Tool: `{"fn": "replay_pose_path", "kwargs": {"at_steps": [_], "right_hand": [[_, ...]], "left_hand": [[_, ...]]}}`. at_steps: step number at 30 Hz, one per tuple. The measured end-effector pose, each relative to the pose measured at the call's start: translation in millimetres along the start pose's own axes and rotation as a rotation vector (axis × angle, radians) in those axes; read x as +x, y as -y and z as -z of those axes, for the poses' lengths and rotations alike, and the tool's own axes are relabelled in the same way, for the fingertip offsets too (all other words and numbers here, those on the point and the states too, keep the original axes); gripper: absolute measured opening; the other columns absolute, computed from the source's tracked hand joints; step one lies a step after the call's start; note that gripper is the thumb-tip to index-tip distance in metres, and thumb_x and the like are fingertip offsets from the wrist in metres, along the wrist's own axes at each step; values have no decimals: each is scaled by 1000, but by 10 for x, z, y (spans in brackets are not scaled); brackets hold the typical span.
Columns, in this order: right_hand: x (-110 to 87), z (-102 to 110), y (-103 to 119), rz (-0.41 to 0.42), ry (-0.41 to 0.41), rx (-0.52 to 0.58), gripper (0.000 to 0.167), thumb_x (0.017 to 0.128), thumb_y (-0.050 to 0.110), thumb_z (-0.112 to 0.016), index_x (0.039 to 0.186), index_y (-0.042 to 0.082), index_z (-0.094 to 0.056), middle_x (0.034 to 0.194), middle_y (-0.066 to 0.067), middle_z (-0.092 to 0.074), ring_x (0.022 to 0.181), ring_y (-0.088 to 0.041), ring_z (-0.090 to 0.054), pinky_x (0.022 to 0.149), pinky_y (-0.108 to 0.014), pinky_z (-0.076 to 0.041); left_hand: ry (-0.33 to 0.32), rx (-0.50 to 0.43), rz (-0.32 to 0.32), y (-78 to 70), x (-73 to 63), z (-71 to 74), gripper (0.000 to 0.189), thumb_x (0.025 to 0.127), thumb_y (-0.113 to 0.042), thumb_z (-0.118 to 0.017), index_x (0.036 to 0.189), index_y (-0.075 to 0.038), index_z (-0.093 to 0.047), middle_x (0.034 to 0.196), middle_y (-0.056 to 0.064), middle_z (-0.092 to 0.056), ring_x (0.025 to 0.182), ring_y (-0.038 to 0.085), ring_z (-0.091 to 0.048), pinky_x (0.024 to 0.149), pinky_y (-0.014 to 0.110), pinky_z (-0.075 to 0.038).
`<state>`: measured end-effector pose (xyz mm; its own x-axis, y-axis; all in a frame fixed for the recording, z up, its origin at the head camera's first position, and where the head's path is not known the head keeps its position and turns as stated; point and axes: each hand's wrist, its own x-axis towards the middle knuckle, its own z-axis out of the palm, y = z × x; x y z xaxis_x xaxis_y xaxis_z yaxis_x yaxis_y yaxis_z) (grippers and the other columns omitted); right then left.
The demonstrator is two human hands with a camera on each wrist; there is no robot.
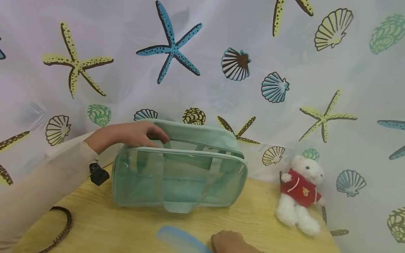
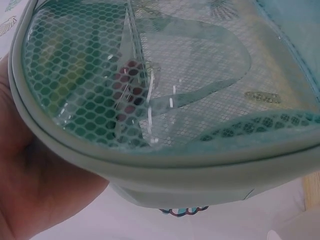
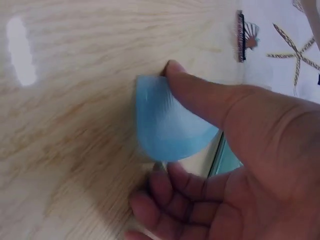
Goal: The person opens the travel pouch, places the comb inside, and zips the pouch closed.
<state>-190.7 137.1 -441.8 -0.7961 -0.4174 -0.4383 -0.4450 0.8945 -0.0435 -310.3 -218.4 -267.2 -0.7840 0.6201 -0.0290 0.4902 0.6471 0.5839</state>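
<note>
A light green see-through toiletry bag [image 1: 196, 153] with two straps stands at the middle of the table, its top unzipped. At its top left corner, my left hand [image 1: 139, 134] grips the edge, fingers bent over the opening. The left wrist view has the palm [image 2: 35, 185] against the outside of the bag's rounded rim [image 2: 140, 165], with the fingertips hidden. Near the front edge of the table, my right hand [image 1: 232, 241] holds one end of a light blue comb [image 1: 181, 239]. In the right wrist view the thumb lies on the comb [image 3: 167, 125], other fingers curled beneath.
A white plush bear [image 1: 299, 196] in a red hoodie sits at the right rear. On the left lies a dark braided band [image 1: 68, 225], partly out of frame. Behind the wooden table [image 1: 259, 225] hangs a white curtain [image 1: 202, 95] printed with starfish and shells.
</note>
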Motion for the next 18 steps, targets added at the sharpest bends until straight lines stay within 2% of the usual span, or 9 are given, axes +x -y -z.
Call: {"fn": "replay_pose_path", "kwargs": {"at_steps": [2,5,8,10,14,18], "right_hand": [[-19,11,-31,33,-2,138,24,88,20,-77,71,17,-60,62,7,-52,56,-7,-46,54,-23,-45],[-48,24,-83,138,12,363,24,88,17,-76,70,18,-60,60,9,-46,55,-6,-41,52,-21,-36],[-57,57,-111,252,43,545,16,90,12,-74,79,15,-63,65,9,-50,58,-4,-43,56,-19,-39],[-69,103,-105,304,45,631,11,92,9,-74,87,12,-65,72,5,-62,63,-1,-50,61,-18,-43],[-158,291,-55,383,-10,705,8,96,11,-71,101,10,-64,90,-6,-76,73,2,-62,71,-17,-50],[-375,691,-27,453,-98,710,9,101,17,-67,104,9,-65,96,-7,-75,73,0,-70,66,-22,-59]], "left_hand": [[1,-1,-3,-1,2,7,47,100,-23,-68,138,3,-60,137,19,-65,133,40,-58,109,56,-49],[-3,6,0,13,19,18,46,100,-23,-68,138,2,-61,136,18,-66,132,38,-59,109,55,-49],[-10,6,11,41,26,23,46,100,-24,-68,138,0,-62,136,16,-66,131,36,-60,108,54,-49],[-10,-7,18,57,23,20,46,99,-24,-69,138,-1,-62,136,15,-66,131,35,-60,109,54,-50],[-10,-18,20,84,19,4,46,99,-25,-69,138,-2,-62,136,14,-66,131,35,-60,109,53,-50],[-15,-14,12,65,24,-9,46,100,-25,-69,138,-1,-62,136,16,-66,130,36,-60,107,53,-51]]}}
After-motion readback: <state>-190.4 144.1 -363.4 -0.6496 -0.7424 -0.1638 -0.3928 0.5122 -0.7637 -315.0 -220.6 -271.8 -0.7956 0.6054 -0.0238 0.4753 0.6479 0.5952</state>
